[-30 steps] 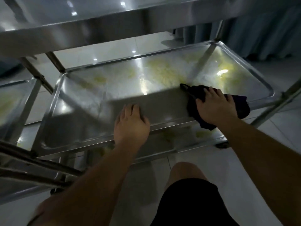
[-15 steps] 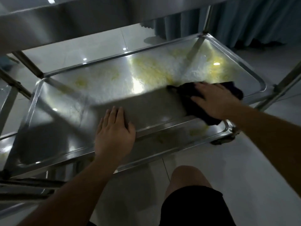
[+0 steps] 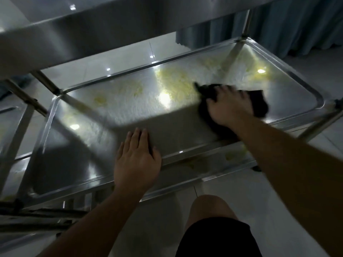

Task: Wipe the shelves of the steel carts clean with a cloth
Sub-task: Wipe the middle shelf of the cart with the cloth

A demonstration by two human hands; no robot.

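Note:
The steel cart's middle shelf point(image 3: 115, 112) lies below me, smeared with white and yellowish residue over its far half. My right hand point(image 3: 229, 106) presses flat with spread fingers on a dark cloth point(image 3: 259, 102) at the shelf's right side. My left hand point(image 3: 137, 160) rests palm down, fingers straight, on the shelf's near rim. The cart's top shelf point(image 3: 92, 28) overhangs the upper part of the view. A lower shelf point(image 3: 204, 162) with yellowish stains shows under the near rim.
A second steel cart point(image 3: 11, 127) stands to the left, close against this one. Curtains point(image 3: 297, 25) hang at the far right. My bare knee point(image 3: 209, 206) and dark shorts are in front of the cart on a pale tiled floor.
My right hand has slid the cloth away from the near rim, farther onto the shelf toward the residue. My left hand has stayed on the near rim.

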